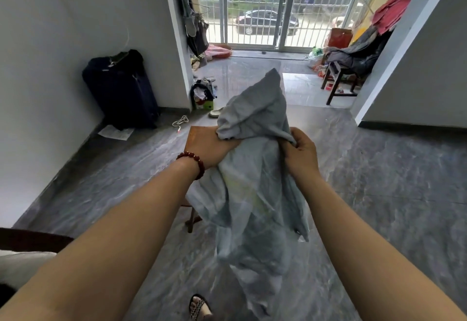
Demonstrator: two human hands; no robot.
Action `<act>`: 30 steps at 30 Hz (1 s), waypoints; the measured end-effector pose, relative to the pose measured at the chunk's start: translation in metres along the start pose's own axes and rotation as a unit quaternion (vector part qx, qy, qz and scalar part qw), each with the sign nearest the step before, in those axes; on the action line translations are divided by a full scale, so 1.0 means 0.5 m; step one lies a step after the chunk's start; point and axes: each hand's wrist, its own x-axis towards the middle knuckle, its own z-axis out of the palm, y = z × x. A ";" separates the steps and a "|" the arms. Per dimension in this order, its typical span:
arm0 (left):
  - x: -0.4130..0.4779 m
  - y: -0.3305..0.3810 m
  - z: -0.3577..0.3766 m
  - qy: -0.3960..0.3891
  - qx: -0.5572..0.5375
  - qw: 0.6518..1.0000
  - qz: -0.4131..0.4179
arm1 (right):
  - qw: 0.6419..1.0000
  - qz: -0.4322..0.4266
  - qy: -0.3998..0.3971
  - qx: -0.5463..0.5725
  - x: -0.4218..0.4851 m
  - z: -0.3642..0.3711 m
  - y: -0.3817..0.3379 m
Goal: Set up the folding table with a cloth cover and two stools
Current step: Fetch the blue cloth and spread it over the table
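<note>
One pale blue-grey cloth (pixel 255 194) hangs bunched at frame centre, held between two hands. The right hand (pixel 300 151) pinches a fold with curled fingers; the left hand (pixel 212 148), wearing one red bead bracelet (pixel 195 162), is buried in the cloth, so I cannot tell how its fingers lie. Behind the left hand, one brown wooden top (pixel 198 137) is mostly covered by the cloth. One dark suitcase (pixel 121 90) stands at the left wall beside a paper sheet (pixel 116 132), its print too small to read. One dark stool (pixel 337 80) in the upper right carries piled clothes.
</note>
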 end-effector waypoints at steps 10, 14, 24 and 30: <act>0.154 -0.073 -0.129 0.003 -0.226 0.973 -0.044 | 0.995 -0.049 0.086 0.017 0.166 0.153 -0.082; 0.188 -0.100 -0.166 -0.024 -0.252 0.967 -0.024 | 0.996 -0.036 0.083 0.025 0.198 0.228 -0.089; 0.276 -0.172 -0.141 0.012 -0.191 0.979 -0.073 | 0.988 0.074 -0.050 -0.125 0.297 0.338 -0.072; 0.301 -0.182 -0.059 -0.027 -0.136 0.989 -0.050 | 0.961 0.231 -0.149 -0.029 0.308 0.390 -0.013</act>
